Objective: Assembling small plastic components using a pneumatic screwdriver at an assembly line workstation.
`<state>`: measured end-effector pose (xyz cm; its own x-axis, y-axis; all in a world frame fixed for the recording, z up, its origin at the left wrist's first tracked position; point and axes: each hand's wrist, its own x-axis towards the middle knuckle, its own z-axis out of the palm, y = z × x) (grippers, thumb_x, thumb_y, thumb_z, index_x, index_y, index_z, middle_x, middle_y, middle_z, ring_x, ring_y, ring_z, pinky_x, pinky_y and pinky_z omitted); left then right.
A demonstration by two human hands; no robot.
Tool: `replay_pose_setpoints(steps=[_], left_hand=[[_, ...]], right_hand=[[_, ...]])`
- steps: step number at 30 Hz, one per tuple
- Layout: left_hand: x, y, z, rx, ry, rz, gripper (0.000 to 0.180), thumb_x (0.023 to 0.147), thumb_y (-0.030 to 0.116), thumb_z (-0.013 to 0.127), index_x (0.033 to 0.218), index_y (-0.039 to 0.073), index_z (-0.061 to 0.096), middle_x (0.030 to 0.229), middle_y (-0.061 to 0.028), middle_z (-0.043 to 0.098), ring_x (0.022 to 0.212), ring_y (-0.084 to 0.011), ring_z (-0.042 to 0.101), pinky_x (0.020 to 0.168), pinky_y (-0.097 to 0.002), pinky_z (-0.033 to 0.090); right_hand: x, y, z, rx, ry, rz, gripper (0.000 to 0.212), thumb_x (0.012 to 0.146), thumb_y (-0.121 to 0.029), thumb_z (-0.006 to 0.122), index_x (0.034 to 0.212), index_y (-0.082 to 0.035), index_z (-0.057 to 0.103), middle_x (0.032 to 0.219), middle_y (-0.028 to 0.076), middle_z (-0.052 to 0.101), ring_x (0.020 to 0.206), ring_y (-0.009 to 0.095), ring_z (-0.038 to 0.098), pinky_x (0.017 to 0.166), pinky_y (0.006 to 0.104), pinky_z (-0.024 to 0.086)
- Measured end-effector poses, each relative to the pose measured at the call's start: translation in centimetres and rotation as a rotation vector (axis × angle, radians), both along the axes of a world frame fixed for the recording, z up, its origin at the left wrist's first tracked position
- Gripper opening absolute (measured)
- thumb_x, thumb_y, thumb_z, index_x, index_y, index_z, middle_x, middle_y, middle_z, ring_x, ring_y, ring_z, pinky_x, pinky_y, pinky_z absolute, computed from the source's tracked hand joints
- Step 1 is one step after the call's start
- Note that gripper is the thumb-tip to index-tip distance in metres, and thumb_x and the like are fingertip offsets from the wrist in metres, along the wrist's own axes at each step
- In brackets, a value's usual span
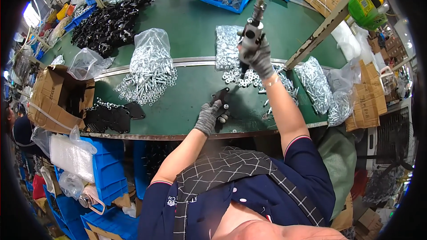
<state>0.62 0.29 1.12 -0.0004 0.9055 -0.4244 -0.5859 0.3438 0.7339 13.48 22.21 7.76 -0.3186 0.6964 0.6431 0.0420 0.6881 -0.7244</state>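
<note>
steadying the black plate (220, 93), pinched in and jutting forward of the left grip (207, 119), is advised; the power driver (252, 30), clasped in the right grip (259, 58), should be aligned squarely before triggering.

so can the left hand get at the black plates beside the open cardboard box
Probably yes: green tabletop lies between the left hand and the black plates, with nothing visible blocking, though that hand holds a dark part it may need to set down first.
</note>
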Motion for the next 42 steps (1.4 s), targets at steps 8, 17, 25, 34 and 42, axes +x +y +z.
replay_pose_setpoints(steps=[8, 17, 25, 34, 42], left_hand=[[0.3, -0.3, -0.7, -0.079, -0.016, 0.04, 0.021, 0.088, 0.023, 0.054, 0.088, 0.003, 0.057, 0.066, -0.0094, 0.059, 0.047, -0.013, 0.049, 0.042, -0.0228, 0.039], [0.3, -0.2, -2.3, -0.04, -0.001, 0.05, 0.022, 0.087, 0.025, 0.053, 0.089, 0.003, 0.055, 0.065, -0.0091, 0.06, 0.045, -0.0148, 0.053, 0.039, -0.0242, 0.04], [0.2, -1.2, 0.9, -0.005, 0.122, 0.097, 0.023, 0.087, 0.026, 0.053, 0.092, 0.003, 0.055, 0.064, -0.007, 0.059, 0.041, -0.0136, 0.051, 0.038, -0.0233, 0.038], [-13.0, -9.9, 5.7, 0.363, 0.753, -0.359, 0.025, 0.088, 0.026, 0.055, 0.095, 0.002, 0.058, 0.074, -0.0041, 0.059, 0.052, -0.0111, 0.051, 0.046, -0.0256, 0.041], [-23.5, -13.3, 2.3, -0.273, 1.873, 0.165, 0.054, 0.078, 0.046, 0.062, 0.108, 0.002, 0.055, 0.103, -0.0162, 0.059, 0.092, -0.0285, 0.06, 0.078, -0.0378, 0.049]], right_hand=[[-0.3, -14.2, 4.7, -0.253, 0.092, 0.23, 0.041, 0.07, -0.007, 0.069, 0.107, -0.007, 0.051, 0.101, 0.008, 0.059, 0.086, 0.017, 0.058, 0.074, 0.0318, 0.05], [-1.2, -14.9, 2.9, -0.473, 0.326, 0.416, 0.043, 0.069, -0.002, 0.068, 0.108, -0.007, 0.05, 0.098, 0.006, 0.056, 0.088, 0.017, 0.056, 0.078, 0.0306, 0.048], [-2.1, -16.5, 3.7, -0.337, 0.271, 0.328, 0.041, 0.07, 0.009, 0.063, 0.107, -0.006, 0.051, 0.099, 0.004, 0.057, 0.084, 0.01, 0.054, 0.073, 0.0237, 0.047], [2.4, -13.5, 5.1, -0.731, 0.647, 0.585, 0.038, 0.081, -0.007, 0.062, 0.115, -0.003, 0.046, 0.102, 0.011, 0.058, 0.09, 0.02, 0.057, 0.08, 0.0332, 0.049], [1.6, -9.6, 2.7, 0.075, -0.005, -0.125, 0.043, 0.075, -0.001, 0.064, 0.113, -0.008, 0.046, 0.093, 0.002, 0.056, 0.081, 0.015, 0.054, 0.071, 0.0278, 0.047]])
